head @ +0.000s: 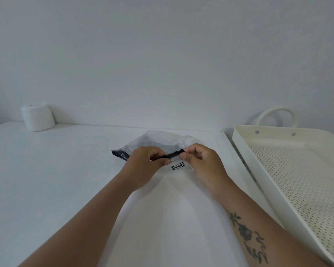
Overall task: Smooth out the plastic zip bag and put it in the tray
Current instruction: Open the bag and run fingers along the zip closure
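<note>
A clear plastic zip bag (160, 140) with a dark zip strip and a small black logo lies crumpled on the white table (66, 170), just past my hands. My left hand (143, 164) and my right hand (202, 162) both pinch the bag's dark zip edge between thumb and fingers, close together, at the near side of the bag. The left end of the strip sticks out beyond my left hand. The cream perforated tray (304, 182) stands to the right of the table, apart from the bag.
A white roll of paper (38, 117) stands at the table's far left corner against the wall. The tray has a looped handle (277, 114) at its far end. The table's right edge runs beside the tray.
</note>
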### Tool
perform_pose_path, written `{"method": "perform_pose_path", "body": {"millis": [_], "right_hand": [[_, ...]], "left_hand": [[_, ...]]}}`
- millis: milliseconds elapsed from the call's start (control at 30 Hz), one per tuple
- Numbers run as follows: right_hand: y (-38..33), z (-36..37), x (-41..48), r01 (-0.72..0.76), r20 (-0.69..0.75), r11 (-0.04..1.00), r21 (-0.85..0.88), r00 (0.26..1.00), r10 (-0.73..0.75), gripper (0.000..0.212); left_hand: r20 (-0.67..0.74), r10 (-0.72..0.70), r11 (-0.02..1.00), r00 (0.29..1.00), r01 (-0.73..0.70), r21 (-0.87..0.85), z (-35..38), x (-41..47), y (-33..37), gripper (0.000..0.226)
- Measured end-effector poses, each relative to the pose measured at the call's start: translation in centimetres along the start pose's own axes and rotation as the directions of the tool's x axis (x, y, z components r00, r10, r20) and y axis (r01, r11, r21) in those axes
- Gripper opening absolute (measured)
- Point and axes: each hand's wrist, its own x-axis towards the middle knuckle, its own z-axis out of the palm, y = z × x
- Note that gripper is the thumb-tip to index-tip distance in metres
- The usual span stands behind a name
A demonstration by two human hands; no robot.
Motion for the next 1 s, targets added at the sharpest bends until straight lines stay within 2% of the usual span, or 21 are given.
{"method": "perform_pose_path", "body": {"millis": [233, 333, 433, 500, 567, 633, 767, 867, 1000], "right_hand": [[0.27, -0.51, 0.14, 0.021, -0.026, 1.0, -0.011, 0.999, -0.022, 0.006], [0.27, -0.51, 0.17, 0.056, 0.002, 0.992, -0.11, 0.998, -0.056, 0.002], [0.09, -0.19, 0.04, 0.09, 0.067, 0.984, -0.156, 0.995, -0.08, 0.009], [-0.01, 0.13, 0.0, 0.112, 0.069, 0.974, -0.198, 0.993, -0.1, 0.002], [-0.03, 0.19, 0.06, 0.122, 0.041, 0.966, -0.227, 0.992, -0.116, 0.012], [-0.15, -0.08, 0.17, 0.115, 0.013, 0.971, -0.208, 0.993, -0.115, 0.018], [-0.26, -0.37, 0.08, 0.069, 0.057, 0.991, -0.111, 0.996, -0.063, 0.008], [-0.23, -0.12, -0.01, 0.075, 0.062, 0.989, -0.129, 0.996, -0.067, 0.009], [-0.29, 0.11, 0.09, 0.075, 0.022, 0.987, -0.142, 0.997, -0.072, 0.013]], "left_hand": [[0.009, 0.022, 0.994, 1.0, -0.023, 0.109, -0.03, -0.21, -0.22, 0.01], [0.001, 0.014, 0.993, 1.0, -0.014, 0.118, -0.07, -0.24, -0.12, 0.013], [-0.019, 0.033, 0.992, 0.999, -0.031, 0.126, -0.11, -0.24, 0.05, 0.019], [-0.016, 0.047, 0.991, 0.999, -0.044, 0.128, -0.08, -0.26, 0.08, 0.02], [-0.011, 0.051, 0.992, 0.999, -0.049, 0.117, -0.07, -0.27, -0.02, 0.018], [-0.005, 0.068, 0.994, 0.998, -0.067, 0.087, -0.07, -0.36, 0.02, 0.013], [0.002, 0.125, 0.99, 0.992, -0.125, 0.07, 0.29, -0.5, 0.34, 0.005], [0.003, 0.121, 0.982, 0.993, -0.12, 0.147, 0.51, -0.29, 0.24, 0.013], [-0.017, 0.103, 0.988, 0.995, -0.1, 0.119, 0.14, -0.14, 0.15, 0.023]]}}
